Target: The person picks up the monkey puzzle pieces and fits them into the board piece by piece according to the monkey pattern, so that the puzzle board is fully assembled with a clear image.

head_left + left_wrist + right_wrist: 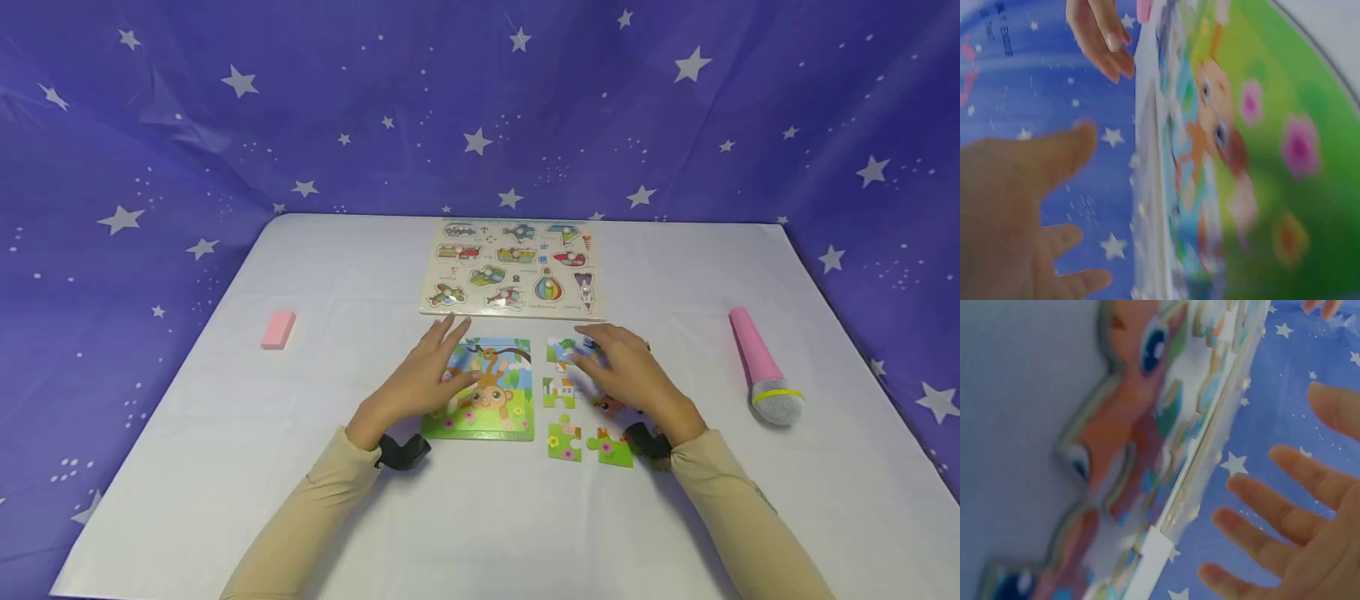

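Note:
My left hand (pixel 426 379) hovers over the left side of a monkey picture puzzle (pixel 495 425), fingers spread and holding nothing. The puzzle's green field and pink flowers fill much of the left wrist view. Over several loose jigsaw pieces (pixel 564 442) is my right hand (pixel 626 367), its fingers parted and nothing between them. In the right wrist view an orange piece with a printed eye (pixel 1129 412) lies below that hand, apart from the fingers. Part of the loose group is hidden under the right hand and its wrist camera.
A wooden vehicle peg board (pixel 517 271) lies behind both hands. At the left is a pink block (pixel 278 330); at the right, a pink toy microphone (pixel 761 367). A white cloth covers the table (pixel 480 533), with a purple star-patterned curtain (pixel 420 108) around it.

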Demonstrator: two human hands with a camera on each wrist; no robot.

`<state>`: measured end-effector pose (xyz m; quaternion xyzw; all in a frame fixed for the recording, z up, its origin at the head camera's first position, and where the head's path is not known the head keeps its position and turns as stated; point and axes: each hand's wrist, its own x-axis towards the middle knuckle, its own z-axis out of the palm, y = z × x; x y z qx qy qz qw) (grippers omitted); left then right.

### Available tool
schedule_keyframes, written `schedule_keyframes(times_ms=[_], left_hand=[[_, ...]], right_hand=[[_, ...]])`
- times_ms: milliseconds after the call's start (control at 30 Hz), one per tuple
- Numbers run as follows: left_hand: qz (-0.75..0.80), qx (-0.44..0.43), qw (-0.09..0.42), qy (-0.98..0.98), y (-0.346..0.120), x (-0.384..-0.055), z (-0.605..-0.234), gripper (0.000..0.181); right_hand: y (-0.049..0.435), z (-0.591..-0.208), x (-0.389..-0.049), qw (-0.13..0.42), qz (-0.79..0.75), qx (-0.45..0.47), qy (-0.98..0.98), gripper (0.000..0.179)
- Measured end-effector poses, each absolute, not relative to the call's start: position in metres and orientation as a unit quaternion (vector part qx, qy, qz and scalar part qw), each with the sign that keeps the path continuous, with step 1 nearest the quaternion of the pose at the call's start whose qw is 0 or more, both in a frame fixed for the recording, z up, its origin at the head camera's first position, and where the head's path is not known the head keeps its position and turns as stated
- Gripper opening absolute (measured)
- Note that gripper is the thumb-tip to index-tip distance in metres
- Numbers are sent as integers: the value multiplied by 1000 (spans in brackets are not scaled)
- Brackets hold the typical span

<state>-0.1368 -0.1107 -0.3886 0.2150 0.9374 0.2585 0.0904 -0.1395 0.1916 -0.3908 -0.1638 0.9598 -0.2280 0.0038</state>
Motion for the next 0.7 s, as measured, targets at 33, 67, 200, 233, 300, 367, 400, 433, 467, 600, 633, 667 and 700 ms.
schedule_keyframes(times_ms=[33,67,200,233,300,367,400,433,467,600,633,667,700], left_hand=[[269,211,112,933,-116,-136,-391,85],[278,205,131,929,-121,-136,-392,90],[291,182,186,921,-138,-132,-403,113],[290,183,189,920,-142,-131,-407,117],[289,188,191,919,-148,-129,-413,123],[284,200,186,919,-152,-128,-420,128],[283,206,180,919,-154,-127,-423,129],[283,211,175,919,-155,-126,-425,130],[284,213,173,919,-156,-126,-427,131],[286,218,160,919,-156,-126,-430,132],[286,218,159,919,-156,-126,-430,132],[286,219,158,919,-156,-126,-430,132],[285,220,157,920,-156,-127,-430,132]], right_hand=[[191,-392,-141,15,-239,-170,956,53],[190,-394,-142,26,-248,-175,952,51],[186,-398,-147,52,-269,-185,944,48],[184,-398,-148,52,-268,-189,943,48],[182,-398,-151,51,-259,-192,945,48],[181,-398,-154,55,-244,-191,949,50],[180,-397,-156,60,-236,-190,951,51],[180,-397,-157,68,-225,-188,954,53],[179,-396,-159,77,-214,-185,956,55],[178,-392,-167,119,-171,-177,962,64],[177,-391,-170,128,-163,-175,963,65],[177,-390,-172,136,-157,-172,963,65],[176,-388,-174,144,-155,-170,963,65]])
